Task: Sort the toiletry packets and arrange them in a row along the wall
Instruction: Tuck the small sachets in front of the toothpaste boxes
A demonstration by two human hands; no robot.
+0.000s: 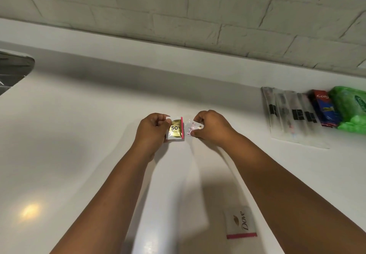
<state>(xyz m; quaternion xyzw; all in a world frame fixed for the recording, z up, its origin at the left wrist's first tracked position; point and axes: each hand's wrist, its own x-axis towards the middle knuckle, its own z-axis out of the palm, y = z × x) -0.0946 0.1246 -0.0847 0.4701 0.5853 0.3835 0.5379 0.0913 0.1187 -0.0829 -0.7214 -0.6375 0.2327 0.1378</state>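
My left hand [151, 130] pinches a white sachet with a gold "50% more" patch and pink edge [175, 128] over the middle of the white counter [79, 134]. Right beside it, my right hand [212, 127] pinches a smaller pale pink sachet [191, 130]; the two sachets almost touch. A white Dove sachet with a pink strip [240, 223] lies flat near the front, between my forearms. Along the wall at the right lie several clear-wrapped toothbrush packets [293, 113], a red and blue Colgate box [324, 108] and a green packet [350, 109].
A white brick wall [198, 12] runs along the back of the counter. A metal sink edge [13, 69] shows at the far left. Bare counter lies between the sink and my hands.
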